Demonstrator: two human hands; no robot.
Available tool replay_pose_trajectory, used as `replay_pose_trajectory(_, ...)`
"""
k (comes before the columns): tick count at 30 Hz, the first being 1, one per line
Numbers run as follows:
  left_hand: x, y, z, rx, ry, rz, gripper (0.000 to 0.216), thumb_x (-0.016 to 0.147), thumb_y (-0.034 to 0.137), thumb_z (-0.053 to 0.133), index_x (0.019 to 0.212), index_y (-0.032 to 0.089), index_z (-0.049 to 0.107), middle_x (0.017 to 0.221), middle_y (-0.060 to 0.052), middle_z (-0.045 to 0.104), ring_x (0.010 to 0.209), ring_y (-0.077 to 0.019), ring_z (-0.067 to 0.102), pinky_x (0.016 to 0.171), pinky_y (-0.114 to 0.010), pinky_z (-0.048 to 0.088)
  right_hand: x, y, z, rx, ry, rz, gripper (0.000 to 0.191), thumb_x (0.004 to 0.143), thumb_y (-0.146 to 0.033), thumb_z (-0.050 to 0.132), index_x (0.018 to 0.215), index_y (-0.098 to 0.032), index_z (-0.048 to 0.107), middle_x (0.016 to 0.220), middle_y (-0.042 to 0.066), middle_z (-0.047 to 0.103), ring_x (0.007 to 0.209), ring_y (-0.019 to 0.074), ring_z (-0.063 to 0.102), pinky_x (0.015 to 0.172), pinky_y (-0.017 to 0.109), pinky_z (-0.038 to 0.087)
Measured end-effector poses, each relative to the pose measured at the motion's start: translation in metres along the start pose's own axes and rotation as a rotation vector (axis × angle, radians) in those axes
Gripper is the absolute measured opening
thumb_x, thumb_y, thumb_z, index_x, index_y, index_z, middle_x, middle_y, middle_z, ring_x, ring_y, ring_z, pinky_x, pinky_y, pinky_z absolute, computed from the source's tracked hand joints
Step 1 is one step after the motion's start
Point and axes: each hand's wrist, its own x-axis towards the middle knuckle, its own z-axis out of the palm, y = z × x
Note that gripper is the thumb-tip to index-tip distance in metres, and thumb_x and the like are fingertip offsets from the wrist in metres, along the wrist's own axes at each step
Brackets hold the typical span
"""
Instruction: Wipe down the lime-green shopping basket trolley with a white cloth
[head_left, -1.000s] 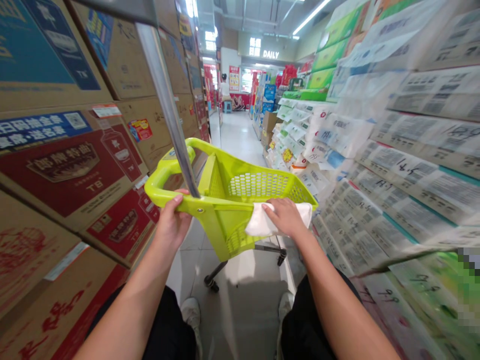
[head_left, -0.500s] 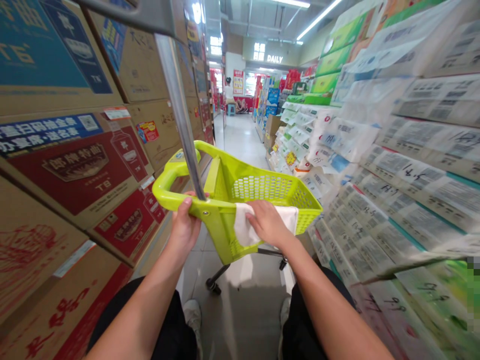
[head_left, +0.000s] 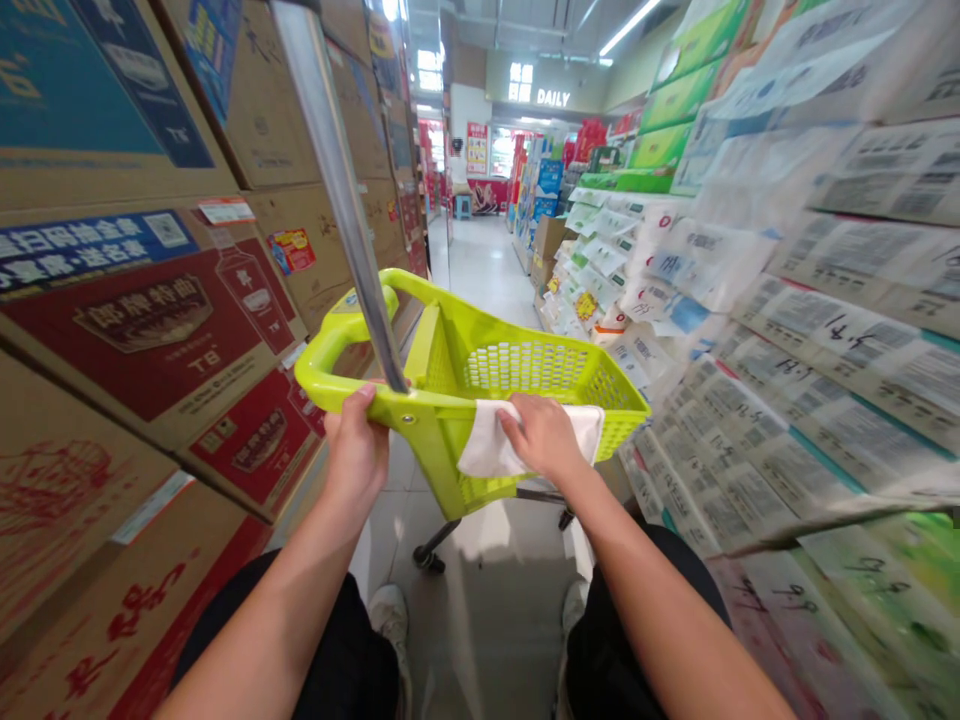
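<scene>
A lime-green shopping cart [head_left: 424, 425] with a perforated basket stands before my knees. My left hand [head_left: 358, 445] is closed round its near rim by the handle, thumb on top, just left of the slanting metal pole [head_left: 341, 190]. On the same rim, farther right, lies a white cloth [head_left: 487, 440], draped over the edge and hanging down the basket's outer side. My right hand [head_left: 547, 435] presses and grips this cloth against the rim; its fingertips are partly hidden over the edge. The visible inside of the basket is bare green plastic.
Stacked cardboard cartons [head_left: 142, 330] wall the left side. Piled packs of paper tissue [head_left: 810, 390] rise close on the right. Between them a pale tiled aisle [head_left: 480, 255] runs ahead, with a blue stool [head_left: 463, 205] far off. A cart caster [head_left: 427, 558] sits near my left shoe [head_left: 388, 615].
My right hand has slid slightly right along the rim with the cloth, whose lower left corner now hangs farther left. My left hand keeps its grip. The view has shifted a little.
</scene>
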Motion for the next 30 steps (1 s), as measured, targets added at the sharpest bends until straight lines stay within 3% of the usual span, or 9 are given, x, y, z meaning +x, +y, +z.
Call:
replay_pose_trajectory(6, 0.008, 0.000, -0.005, 0.005, 0.042, 0.052, 0.018, 0.078, 0.037, 0.068, 0.083, 0.020, 0.062, 0.074, -0.001, 0.072, 0.068, -0.0192, 0.068, 0.063, -0.031, 0.056, -0.034, 0.091, -0.026, -0.289, -0.187, 0.316, 0.056, 0.109, -0.050, 0.030, 0.086, -0.021, 0.071, 0.093, 0.014, 0.078, 0.093, 0.0285, 0.071, 0.085, 0.038, 0.041)
replay_pose_trajectory(10, 0.006, 0.000, -0.001, -0.010, 0.116, 0.092, 0.016, 0.081, 0.035, 0.062, 0.084, 0.020, 0.057, 0.070, 0.000, 0.071, 0.063, -0.0165, 0.066, 0.061, -0.028, 0.054, -0.049, 0.116, -0.032, -0.307, -0.206, 0.331, 0.055, 0.110, -0.048, 0.028, 0.094, -0.019, 0.072, 0.100, 0.016, 0.077, 0.098, 0.0305, 0.070, 0.086, 0.039, 0.041)
replay_pose_trajectory(13, 0.000, -0.003, 0.005, -0.024, 0.197, 0.132, 0.017, 0.080, 0.035, 0.063, 0.086, 0.022, 0.054, 0.065, 0.002, 0.069, 0.060, -0.0172, 0.066, 0.061, -0.029, 0.053, -0.047, 0.102, -0.028, -0.324, -0.159, 0.312, 0.051, 0.110, -0.045, 0.030, 0.099, -0.018, 0.071, 0.103, 0.017, 0.077, 0.098, 0.0312, 0.069, 0.089, 0.040, 0.040)
replay_pose_trajectory(16, -0.014, -0.006, 0.014, -0.040, 0.203, 0.144, 0.024, 0.077, 0.038, 0.068, 0.089, 0.023, 0.053, 0.063, 0.004, 0.067, 0.060, -0.0183, 0.068, 0.060, -0.029, 0.053, -0.033, 0.062, -0.017, -0.276, -0.091, 0.243, 0.047, 0.110, -0.044, 0.033, 0.095, -0.019, 0.070, 0.099, 0.015, 0.076, 0.095, 0.0300, 0.067, 0.090, 0.041, 0.038)
replay_pose_trajectory(23, -0.048, -0.016, 0.022, 0.012, -0.097, 0.055, 0.038, 0.079, 0.053, 0.078, 0.078, 0.023, 0.054, 0.079, 0.000, 0.071, 0.068, -0.0165, 0.067, 0.067, -0.028, 0.053, 0.004, -0.057, 0.000, 0.104, 0.204, 0.038, 0.037, 0.109, -0.031, 0.030, 0.092, -0.022, 0.062, 0.091, 0.008, 0.071, 0.089, 0.0253, 0.060, 0.084, 0.037, 0.037)
replay_pose_trajectory(26, -0.045, -0.026, 0.019, 0.092, -0.110, 0.057, 0.033, 0.078, 0.048, 0.081, 0.081, 0.022, 0.062, 0.078, 0.000, 0.068, 0.070, -0.0161, 0.066, 0.069, -0.028, 0.052, 0.011, -0.066, 0.000, 0.147, 0.267, 0.029, 0.038, 0.109, -0.030, 0.028, 0.088, -0.023, 0.059, 0.087, 0.007, 0.068, 0.086, 0.0239, 0.058, 0.081, 0.036, 0.036)
replay_pose_trajectory(30, -0.029, -0.034, 0.018, 0.079, 0.042, 0.137, 0.031, 0.071, 0.039, 0.084, 0.086, 0.020, 0.064, 0.078, 0.003, 0.066, 0.069, -0.0149, 0.064, 0.070, -0.028, 0.054, 0.012, -0.032, 0.004, 0.071, 0.203, 0.015, 0.040, 0.110, -0.036, 0.032, 0.084, -0.022, 0.059, 0.083, 0.006, 0.068, 0.083, 0.0221, 0.059, 0.077, 0.034, 0.033)
